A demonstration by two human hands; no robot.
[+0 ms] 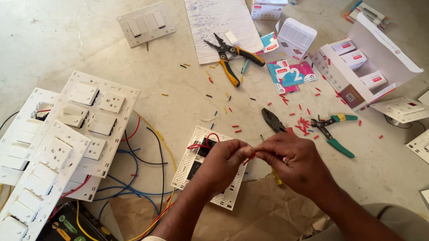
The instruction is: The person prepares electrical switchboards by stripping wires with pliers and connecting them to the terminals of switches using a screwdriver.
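Observation:
My left hand (pixel 223 162) and my right hand (pixel 290 159) meet fingertip to fingertip over the floor, pinching a short red wire (pixel 205 141) between them. The wire loops back to a white switch plate (pixel 207 171) lying face down under my left hand. Black pliers (pixel 274 120) lie just beyond my right hand, and green-handled cutters (pixel 334 132) lie to their right among several red wire offcuts.
Stacked white switch plates (pixel 49 155) with red, blue, yellow and black wires lie at left. Yellow-handled wire strippers (pixel 232 59) rest on a written paper sheet (pixel 220 20). An open carton of small boxes (pixel 362 66) and more plates sit at right. Brown paper (pixel 258 218) covers my lap.

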